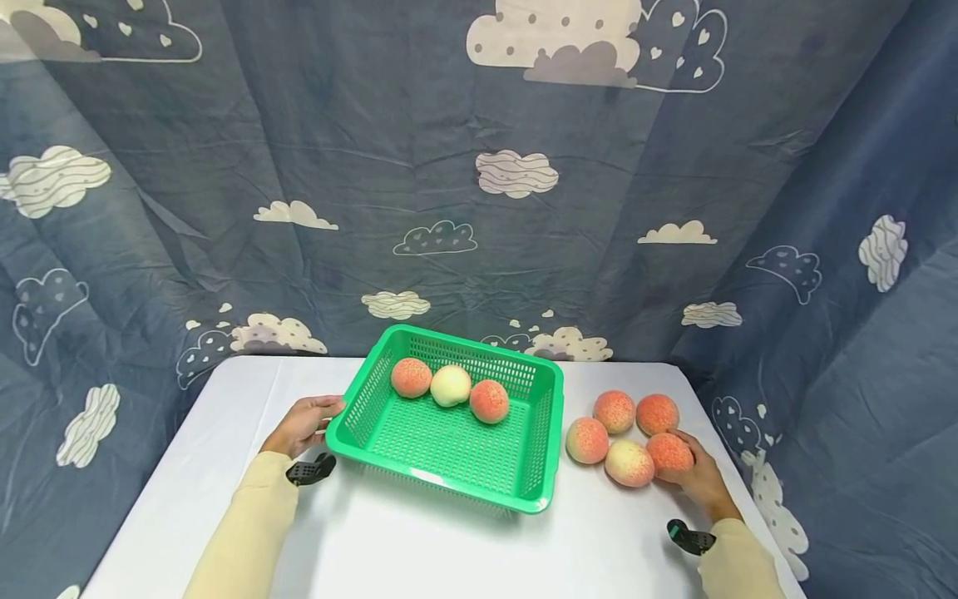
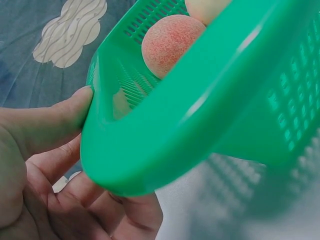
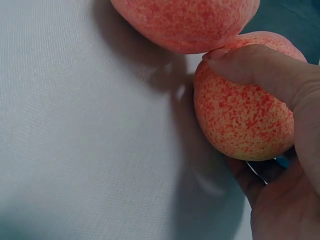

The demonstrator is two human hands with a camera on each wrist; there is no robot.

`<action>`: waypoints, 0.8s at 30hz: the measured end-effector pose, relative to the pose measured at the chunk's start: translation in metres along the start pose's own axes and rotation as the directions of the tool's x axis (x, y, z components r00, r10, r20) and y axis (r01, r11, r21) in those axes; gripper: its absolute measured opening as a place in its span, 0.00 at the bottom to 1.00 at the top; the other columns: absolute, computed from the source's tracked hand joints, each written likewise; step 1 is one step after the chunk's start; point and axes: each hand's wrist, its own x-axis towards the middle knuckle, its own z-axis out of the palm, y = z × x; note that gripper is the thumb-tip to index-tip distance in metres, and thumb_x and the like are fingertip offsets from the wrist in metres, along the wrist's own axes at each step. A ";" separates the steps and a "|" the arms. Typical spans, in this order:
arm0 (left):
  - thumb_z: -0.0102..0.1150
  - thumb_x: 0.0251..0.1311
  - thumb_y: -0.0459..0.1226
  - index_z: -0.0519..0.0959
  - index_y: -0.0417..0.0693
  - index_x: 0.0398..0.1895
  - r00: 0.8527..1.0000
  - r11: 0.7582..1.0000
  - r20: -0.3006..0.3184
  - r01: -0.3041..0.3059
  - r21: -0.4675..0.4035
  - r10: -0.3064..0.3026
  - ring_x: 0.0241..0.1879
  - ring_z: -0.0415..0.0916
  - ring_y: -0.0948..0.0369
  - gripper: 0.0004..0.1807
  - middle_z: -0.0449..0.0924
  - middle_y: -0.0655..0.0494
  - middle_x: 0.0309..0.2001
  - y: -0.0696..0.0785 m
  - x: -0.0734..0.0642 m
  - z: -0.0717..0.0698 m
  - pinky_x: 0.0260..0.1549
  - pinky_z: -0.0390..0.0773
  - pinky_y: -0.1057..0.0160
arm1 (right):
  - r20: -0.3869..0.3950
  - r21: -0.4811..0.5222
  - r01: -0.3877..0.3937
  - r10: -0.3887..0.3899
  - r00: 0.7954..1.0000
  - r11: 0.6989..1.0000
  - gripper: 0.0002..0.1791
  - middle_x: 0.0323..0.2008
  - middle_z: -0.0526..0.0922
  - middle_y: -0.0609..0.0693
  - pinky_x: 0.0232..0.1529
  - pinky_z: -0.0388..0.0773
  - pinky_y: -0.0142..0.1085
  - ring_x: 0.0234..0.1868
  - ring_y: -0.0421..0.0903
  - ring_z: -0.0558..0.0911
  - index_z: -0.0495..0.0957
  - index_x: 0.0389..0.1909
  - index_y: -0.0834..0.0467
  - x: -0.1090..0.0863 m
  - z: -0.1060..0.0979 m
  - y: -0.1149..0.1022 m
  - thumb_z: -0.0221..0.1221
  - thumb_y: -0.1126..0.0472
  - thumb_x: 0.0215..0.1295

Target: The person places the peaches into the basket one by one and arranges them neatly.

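A green plastic basket (image 1: 449,487) with perforated walls stands on the table, turned slightly. Three peaches lie inside along its far side: a reddish one (image 1: 411,378), a pale yellow one (image 1: 451,386) and another reddish one (image 1: 490,402). My left hand (image 1: 305,424) holds the basket's left corner; in the left wrist view the thumb (image 2: 75,106) lies against the rim and the fingers curl below it. On the right, my right hand (image 1: 699,476) grips a red-speckled peach (image 3: 245,110), thumb over its top and fingers round its far side.
Beside the gripped peach, several more sit close together right of the basket: peaches (image 1: 587,440), (image 1: 614,412) at the left and back, a red one (image 1: 657,414) behind and a yellowish one (image 1: 629,463) in front. A dark cloud-print curtain (image 1: 449,166) hangs behind the white table (image 1: 404,549).
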 end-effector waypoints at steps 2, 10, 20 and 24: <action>0.51 0.71 0.37 0.65 0.31 0.66 1.000 1.000 0.004 -0.003 0.001 0.003 0.34 0.78 0.63 0.25 0.82 0.56 0.38 0.000 0.000 0.000 0.34 0.80 0.62 | -0.006 -0.008 -0.008 0.008 1.000 1.000 0.54 0.72 0.47 0.70 0.61 0.58 0.65 0.69 0.72 0.52 0.44 0.76 0.57 0.000 0.000 -0.003 0.67 0.66 0.53; 0.51 0.71 0.37 0.66 0.31 0.65 1.000 1.000 -0.004 0.006 -0.006 -0.006 0.33 0.78 0.63 0.24 0.82 0.56 0.36 0.000 0.002 0.000 0.33 0.81 0.63 | -0.025 -0.022 -0.037 0.037 0.999 0.999 0.54 0.71 0.49 0.72 0.62 0.56 0.66 0.68 0.72 0.53 0.46 0.75 0.60 -0.004 -0.004 -0.008 0.70 0.63 0.51; 0.50 0.72 0.38 0.66 0.31 0.66 1.000 1.000 0.010 -0.008 -0.006 0.008 0.33 0.78 0.63 0.25 0.82 0.56 0.37 -0.001 0.001 -0.001 0.33 0.80 0.63 | 0.000 -0.001 0.002 -0.002 1.000 1.000 0.54 0.68 0.52 0.72 0.61 0.59 0.64 0.66 0.69 0.58 0.47 0.74 0.62 -0.013 -0.016 -0.011 0.71 0.58 0.51; 0.51 0.71 0.38 0.66 0.31 0.66 1.000 1.000 0.010 -0.006 -0.011 0.006 0.33 0.78 0.63 0.25 0.82 0.56 0.37 -0.001 0.001 -0.001 0.33 0.80 0.63 | 0.006 0.003 0.013 -0.013 1.000 1.000 0.54 0.69 0.52 0.72 0.63 0.55 0.65 0.67 0.69 0.57 0.47 0.74 0.62 -0.018 -0.021 -0.020 0.70 0.57 0.52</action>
